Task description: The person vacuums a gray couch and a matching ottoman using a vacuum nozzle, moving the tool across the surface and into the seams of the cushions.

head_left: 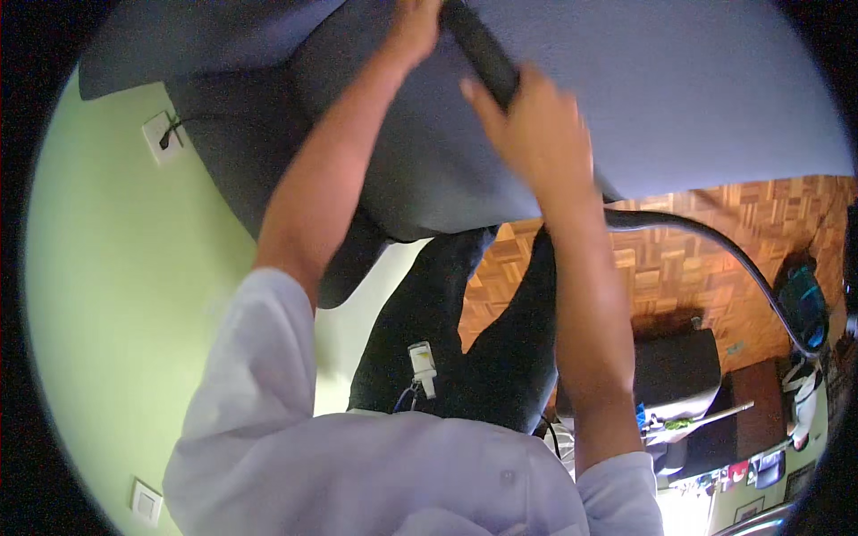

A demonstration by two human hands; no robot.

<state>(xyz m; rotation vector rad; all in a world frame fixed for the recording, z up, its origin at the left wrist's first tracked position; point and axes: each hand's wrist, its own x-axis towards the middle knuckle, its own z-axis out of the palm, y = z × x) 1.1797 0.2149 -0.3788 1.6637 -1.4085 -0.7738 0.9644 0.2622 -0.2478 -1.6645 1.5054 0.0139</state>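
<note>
The right hand [545,129] is wrapped around a dark tube [483,54]. Its thumb is on the left side of the tube, and its fingers are on the other side. The hand looks a bit blurry. The tube is in front of a big grey sofa [697,89] and slants up and left to the top edge of the view. The left hand [416,31] is up there too, right by the far end of the tube. Part of it is cut off, so I can't tell if it is holding on.

A black hose [706,230] comes out from behind the right arm. It bends over the brown wood floor [657,259] and goes down to a dark and blue machine [802,299] on the right. On the left is a light green wall [107,268] with 1 white socket [154,127] and 1 black plug [164,140] in it. The person has a white shirt [384,473] and black pants [407,322], with 1 small white tag [422,362] near the waist.
</note>
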